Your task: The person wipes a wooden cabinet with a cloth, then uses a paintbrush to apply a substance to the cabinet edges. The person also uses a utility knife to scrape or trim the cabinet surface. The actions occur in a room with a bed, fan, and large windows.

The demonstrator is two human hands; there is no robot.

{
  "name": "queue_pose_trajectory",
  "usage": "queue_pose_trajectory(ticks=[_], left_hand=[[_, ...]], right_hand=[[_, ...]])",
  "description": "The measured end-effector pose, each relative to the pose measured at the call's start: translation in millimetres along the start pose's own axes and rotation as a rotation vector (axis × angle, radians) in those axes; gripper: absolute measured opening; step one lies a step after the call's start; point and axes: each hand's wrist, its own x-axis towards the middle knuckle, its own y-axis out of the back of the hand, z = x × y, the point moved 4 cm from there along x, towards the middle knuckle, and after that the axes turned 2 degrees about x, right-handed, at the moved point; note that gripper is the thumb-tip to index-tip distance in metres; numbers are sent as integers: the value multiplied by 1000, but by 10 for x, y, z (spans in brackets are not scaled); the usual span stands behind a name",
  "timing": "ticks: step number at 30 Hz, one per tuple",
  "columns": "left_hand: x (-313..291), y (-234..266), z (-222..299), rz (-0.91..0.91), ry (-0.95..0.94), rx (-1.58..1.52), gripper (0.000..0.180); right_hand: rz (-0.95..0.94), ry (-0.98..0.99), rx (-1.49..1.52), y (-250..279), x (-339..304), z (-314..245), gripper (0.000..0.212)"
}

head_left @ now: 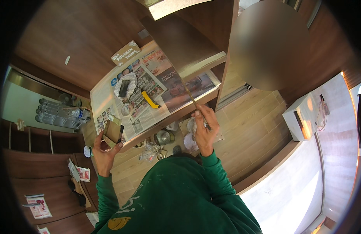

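Observation:
My left hand (104,154) grips a small tan, open-sided container (112,128) with a dark edge, at the left front corner of the newspaper-covered surface. In my right hand (206,126) is a thin brown stick-like tool, perhaps a slim brush (191,94), pinched between thumb and fingers. Its far end reaches up close to the pale front edge (205,63) of a brown shelf panel; whether it touches I cannot tell. Newspaper (104,95) lies below, bearing a yellow utility knife (150,99) and a crumpled white wrapper (125,85) with a dark block in it.
A lettered cardboard sign (125,53) leans at the back of the surface. Jars (164,137) and plastic bags stand on the wooden floor beneath the front edge. A folded ladder (61,113) lies left, a white box (299,119) right. A blurred area covers the upper right.

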Motion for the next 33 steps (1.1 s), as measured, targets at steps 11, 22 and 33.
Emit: queue_pose_trajectory(ticks=[11, 22, 33], left_hand=[[33, -35, -118, -22, 5, -15, 84], [24, -87, -66, -40, 6, -54, 85], [-1, -126, -5, -49, -6, -75, 84]], right_hand=[[12, 54, -23, 23, 0, -79, 21], [9, -14, 35, 6, -9, -32, 22], [27, 3, 52, 41, -21, -13, 21]])
